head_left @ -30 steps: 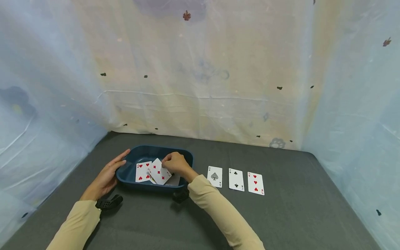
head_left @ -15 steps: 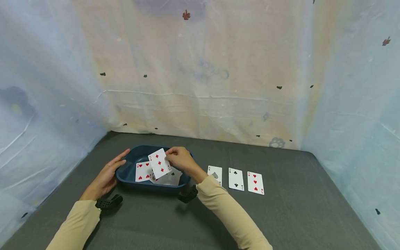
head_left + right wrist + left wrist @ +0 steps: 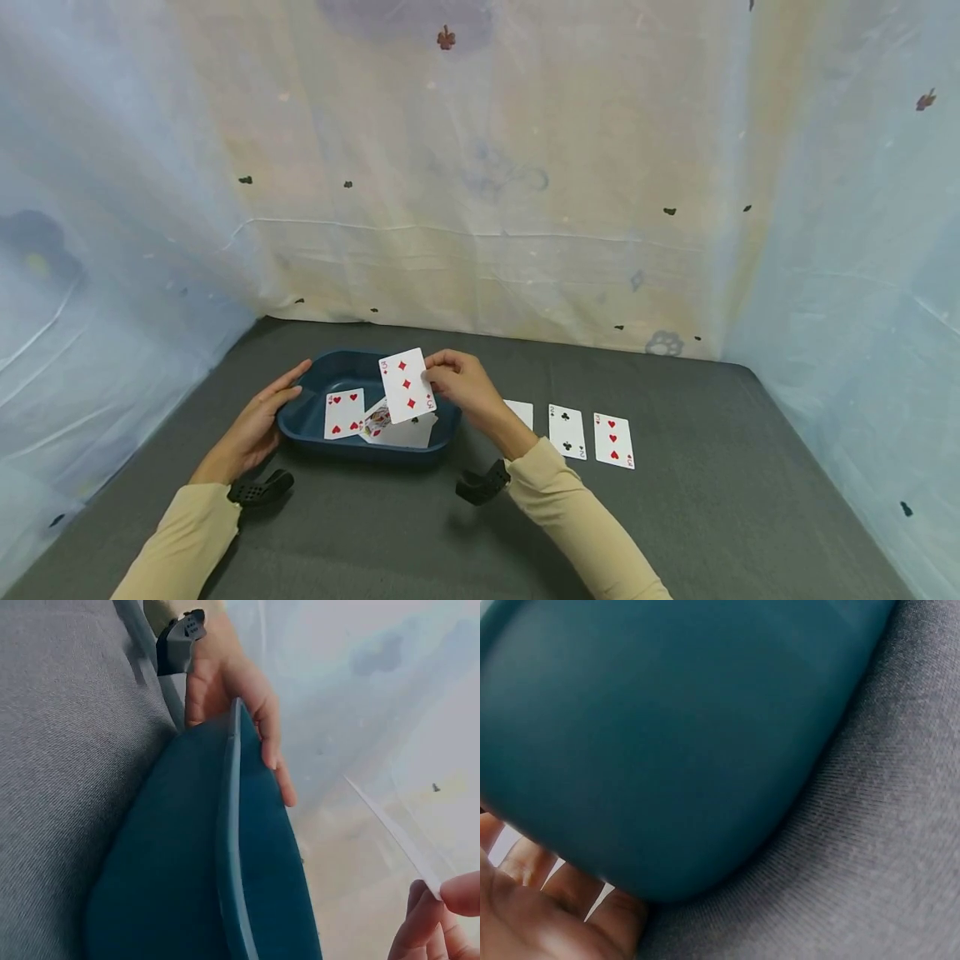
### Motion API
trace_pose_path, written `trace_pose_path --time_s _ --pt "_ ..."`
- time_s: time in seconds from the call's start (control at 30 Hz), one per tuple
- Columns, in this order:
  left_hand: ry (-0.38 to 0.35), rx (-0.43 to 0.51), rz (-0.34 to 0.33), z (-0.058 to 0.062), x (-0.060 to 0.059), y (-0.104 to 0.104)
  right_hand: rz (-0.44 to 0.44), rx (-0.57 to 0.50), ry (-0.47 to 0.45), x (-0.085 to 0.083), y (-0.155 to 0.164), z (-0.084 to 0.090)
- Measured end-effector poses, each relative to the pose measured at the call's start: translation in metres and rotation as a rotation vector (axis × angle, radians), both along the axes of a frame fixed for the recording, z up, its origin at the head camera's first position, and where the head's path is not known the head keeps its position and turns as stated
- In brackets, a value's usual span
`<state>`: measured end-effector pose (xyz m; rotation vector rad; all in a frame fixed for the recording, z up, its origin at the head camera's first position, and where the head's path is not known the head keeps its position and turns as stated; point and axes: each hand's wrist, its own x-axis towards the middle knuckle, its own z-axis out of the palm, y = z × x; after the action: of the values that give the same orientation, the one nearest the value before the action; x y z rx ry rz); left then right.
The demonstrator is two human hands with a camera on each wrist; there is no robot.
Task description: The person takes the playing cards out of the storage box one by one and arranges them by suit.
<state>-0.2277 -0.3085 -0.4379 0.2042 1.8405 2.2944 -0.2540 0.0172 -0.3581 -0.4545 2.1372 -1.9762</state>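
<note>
**A:** Right, talk me through it, starting from your left.

**B:** My left hand (image 3: 258, 417) lies with straight fingers flat against the left wall of the dark blue oval plastic tray (image 3: 315, 417), steadying it on the grey cloth-covered table (image 3: 712, 517). It grips nothing.

**A:** And inside the tray?

**B:** A four of hearts card (image 3: 344, 413) lies face up on the left, beside it a court card (image 3: 375, 419) and a further white card (image 3: 414, 432), partly covered.

**A:** What have you got lifted?

**B:** The five of diamonds card (image 3: 407, 385). My right hand (image 3: 467, 385) pinches its right edge between thumb and fingertips, face towards me, held above the tray's right half and clear of the cards below.

**A:** Further right?

**B:** A row on the table: one white card (image 3: 521, 412) half hidden behind my wrist, then the two of clubs card (image 3: 567, 431), then the three of hearts card (image 3: 613, 440).

**A:** So how far along?

**B:** I'd judge three are laid out, one is in hand, and at least three wait in the tray.
</note>
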Motion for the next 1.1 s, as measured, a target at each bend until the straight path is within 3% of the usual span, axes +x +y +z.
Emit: trace_pose_path --time_s 0.5,0.93,1.1 --pt "-0.008 0.015 0.006 0.003 -0.001 0.002 -0.066 -0.141 -0.021 0.007 0.064 -0.008" --pt "-0.006 -0.009 0.011 0.002 -0.002 0.002 -0.123 -0.113 -0.013 0.023 0.111 -0.005" --pt "-0.008 -0.021 0.011 0.002 -0.002 0.001 -0.152 -0.147 -0.024 0.028 0.127 -0.003"
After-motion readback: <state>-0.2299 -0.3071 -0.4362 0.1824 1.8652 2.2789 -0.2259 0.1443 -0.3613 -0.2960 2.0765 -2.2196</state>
